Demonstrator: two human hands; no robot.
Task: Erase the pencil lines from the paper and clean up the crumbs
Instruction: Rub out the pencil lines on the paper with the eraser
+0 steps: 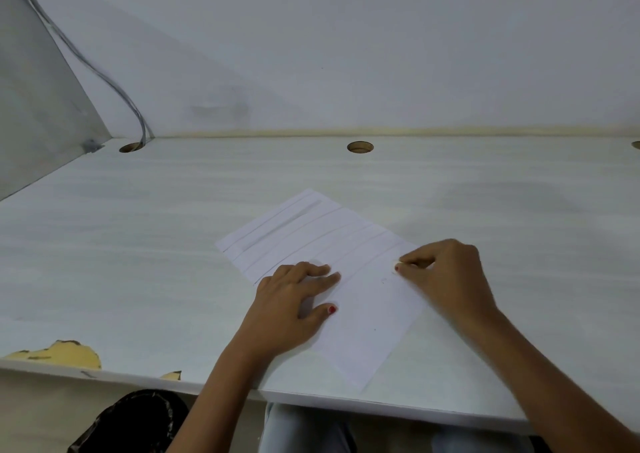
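Observation:
A white sheet of paper lies slanted on the desk, with several straight pencil lines across its far half. My left hand rests flat on the paper's left side, fingers straight, pressing it down. My right hand sits at the sheet's right edge and pinches a small white eraser between thumb and fingers, its tip on the paper. A few tiny dark specks lie on the sheet below the eraser.
The pale desk has chipped patches at its front left edge and round cable holes along the back. Grey cables run down the left wall into one hole. A dark bag sits below the desk edge.

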